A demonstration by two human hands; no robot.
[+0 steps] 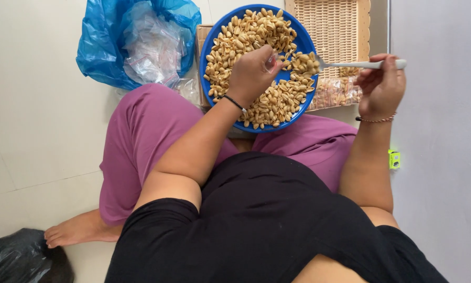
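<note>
Right, the left hand [251, 71] sits over the middle of the blue bowl [298, 107], fingers pinched on a small clear bag [271, 62]. At three o'clock from it the right hand [382, 84] is closed on the handle of a white spoon [350, 65], loaded with peanuts [246, 36] at the bag's mouth. At nine o'clock of the bowl lies a blue plastic sack [104, 47] of clear bags; at one o'clock, a wicker tray [332, 26].
</note>
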